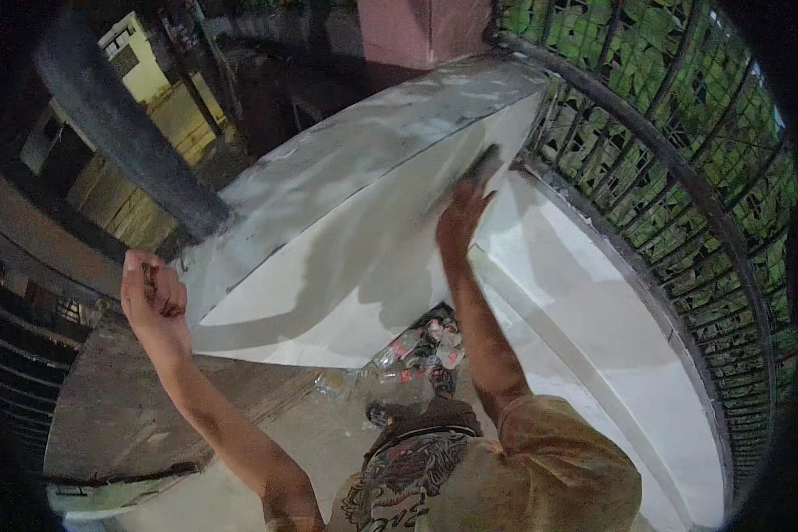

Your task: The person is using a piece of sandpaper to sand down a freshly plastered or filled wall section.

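Observation:
My right hand (461, 217) is raised against the pale, smooth face of a low wall (355, 257), near its far right end. Its fingers close round a flat, dark grey tool (483, 167) that lies against the surface; motion blur hides its exact kind. My left hand (153, 288) is held up by the wall's left end, its fingers curled into a loose fist, and I see nothing in it. Shadows of my arms fall across the pale face. The rougher grey top (363, 146) of the wall slopes along above it.
Several crumpled plastic bottles (430, 346) lie on the floor by my feet, at the wall's base. A curved metal railing (674, 160) with green leaf screening rises on the right above a white wall (585, 293). A grey round post (124, 115) stands left, a pink pillar (399, 34) behind.

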Demonstrator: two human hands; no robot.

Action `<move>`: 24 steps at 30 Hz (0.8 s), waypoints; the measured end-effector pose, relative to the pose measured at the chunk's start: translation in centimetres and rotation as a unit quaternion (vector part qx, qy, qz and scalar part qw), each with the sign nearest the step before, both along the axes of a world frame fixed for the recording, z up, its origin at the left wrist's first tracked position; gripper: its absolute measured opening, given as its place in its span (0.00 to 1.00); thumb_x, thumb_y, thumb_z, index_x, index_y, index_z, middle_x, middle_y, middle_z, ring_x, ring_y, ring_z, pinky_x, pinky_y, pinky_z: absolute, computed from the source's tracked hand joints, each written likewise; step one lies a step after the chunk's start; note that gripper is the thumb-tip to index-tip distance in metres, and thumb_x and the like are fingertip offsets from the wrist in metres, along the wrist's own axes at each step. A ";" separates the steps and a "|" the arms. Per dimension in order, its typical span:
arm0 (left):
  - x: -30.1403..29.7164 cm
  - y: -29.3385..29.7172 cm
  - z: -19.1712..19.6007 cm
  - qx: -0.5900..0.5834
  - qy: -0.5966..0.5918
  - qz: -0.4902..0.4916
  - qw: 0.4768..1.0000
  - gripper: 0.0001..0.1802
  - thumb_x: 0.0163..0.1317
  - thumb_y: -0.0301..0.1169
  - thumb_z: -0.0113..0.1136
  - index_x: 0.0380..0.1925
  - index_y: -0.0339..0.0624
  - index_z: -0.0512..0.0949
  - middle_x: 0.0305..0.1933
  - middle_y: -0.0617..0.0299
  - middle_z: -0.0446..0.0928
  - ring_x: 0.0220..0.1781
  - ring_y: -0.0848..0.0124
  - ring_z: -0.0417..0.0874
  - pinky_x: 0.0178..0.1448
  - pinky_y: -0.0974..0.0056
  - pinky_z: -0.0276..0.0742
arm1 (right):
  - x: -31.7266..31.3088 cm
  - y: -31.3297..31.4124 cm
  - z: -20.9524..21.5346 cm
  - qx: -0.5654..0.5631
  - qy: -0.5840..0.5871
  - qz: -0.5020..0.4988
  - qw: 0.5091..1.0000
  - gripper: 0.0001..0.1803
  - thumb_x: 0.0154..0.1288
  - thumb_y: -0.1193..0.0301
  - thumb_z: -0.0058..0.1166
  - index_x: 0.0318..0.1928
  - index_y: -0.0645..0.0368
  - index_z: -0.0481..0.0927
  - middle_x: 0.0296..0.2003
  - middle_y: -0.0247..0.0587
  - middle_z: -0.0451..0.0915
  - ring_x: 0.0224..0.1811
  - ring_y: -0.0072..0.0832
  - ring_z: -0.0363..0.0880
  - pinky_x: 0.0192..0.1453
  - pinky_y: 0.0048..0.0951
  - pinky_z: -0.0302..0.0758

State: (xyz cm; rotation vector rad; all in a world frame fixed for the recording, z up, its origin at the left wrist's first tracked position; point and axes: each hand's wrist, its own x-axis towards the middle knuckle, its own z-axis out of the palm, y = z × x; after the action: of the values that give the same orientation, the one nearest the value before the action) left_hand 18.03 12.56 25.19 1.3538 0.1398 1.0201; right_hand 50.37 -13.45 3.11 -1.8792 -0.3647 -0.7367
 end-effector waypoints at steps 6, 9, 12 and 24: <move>-0.4 0.2 0.3 -0.034 -0.013 -0.003 0.999 0.20 0.81 0.48 0.52 0.39 0.42 0.74 0.18 0.75 0.52 0.19 0.83 0.45 0.23 0.67 0.41 | -9.7 3.7 0.0 -0.069 -0.069 0.169 0.981 0.42 0.82 0.54 0.33 0.83 0.64 0.38 0.84 0.58 0.34 0.87 0.54 0.28 0.83 0.68 0.26; -1.4 0.5 0.4 -0.029 -0.008 0.009 1.000 0.21 0.81 0.48 0.52 0.39 0.42 0.74 0.18 0.76 0.51 0.19 0.83 0.44 0.23 0.68 0.41 | -4.8 2.5 4.1 -0.034 -0.038 0.076 0.996 0.40 0.84 0.54 0.31 0.83 0.64 0.40 0.84 0.58 0.37 0.87 0.54 0.30 0.83 0.67 0.25; -0.4 0.1 0.0 -0.032 -0.008 -0.004 0.999 0.21 0.81 0.48 0.52 0.39 0.42 0.74 0.18 0.76 0.50 0.19 0.84 0.44 0.23 0.68 0.41 | 4.1 -1.4 4.2 0.085 -0.035 -0.005 0.996 0.39 0.84 0.56 0.31 0.83 0.66 0.40 0.84 0.59 0.43 0.87 0.51 0.34 0.84 0.61 0.27; -0.9 0.3 0.0 -0.026 -0.015 0.002 1.000 0.20 0.81 0.50 0.53 0.41 0.45 0.75 0.18 0.77 0.50 0.19 0.83 0.44 0.24 0.68 0.41 | -6.5 1.8 0.3 0.007 -0.028 0.113 0.993 0.39 0.84 0.56 0.34 0.83 0.63 0.42 0.84 0.58 0.38 0.87 0.55 0.34 0.84 0.65 0.29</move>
State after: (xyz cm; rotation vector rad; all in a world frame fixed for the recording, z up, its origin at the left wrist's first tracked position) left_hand 17.08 12.90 25.14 1.2910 0.1458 1.0340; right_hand 43.85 -11.63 3.37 -1.7714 -0.5956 -0.6367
